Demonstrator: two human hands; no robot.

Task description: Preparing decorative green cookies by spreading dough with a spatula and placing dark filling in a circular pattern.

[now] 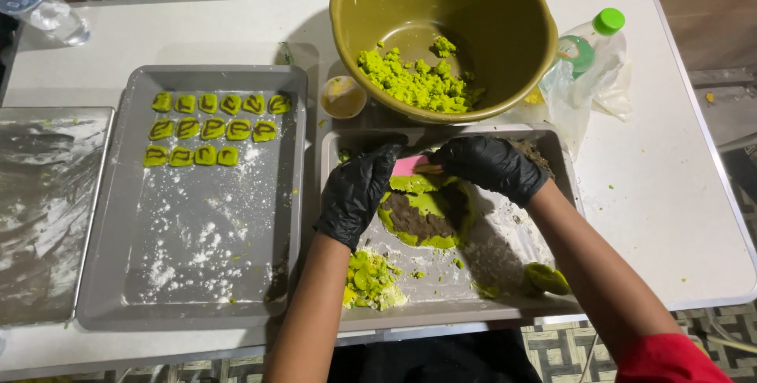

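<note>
We see the big olive plastic bowl [505, 28] holding crumbly green dough [414, 79]. The grey metal tray [110, 273] on the left carries rows of small green shaped pieces [209, 128] and flour. In the nearer grey tray [331, 146], both black-gloved hands meet over a flattened green-and-brown dough sheet [422, 217]: left hand [355, 194] and right hand [489, 166] pinch a small pink cutter [408, 165]. A green-capped clear bottle [587, 48] lies right.

Matt grey metal trays [110, 217] dusted with white flour; glossy olive plastic bowl [505, 28]; crumbly green dough [414, 83]; smooth black rubber-like gloves on both hands [355, 194].
</note>
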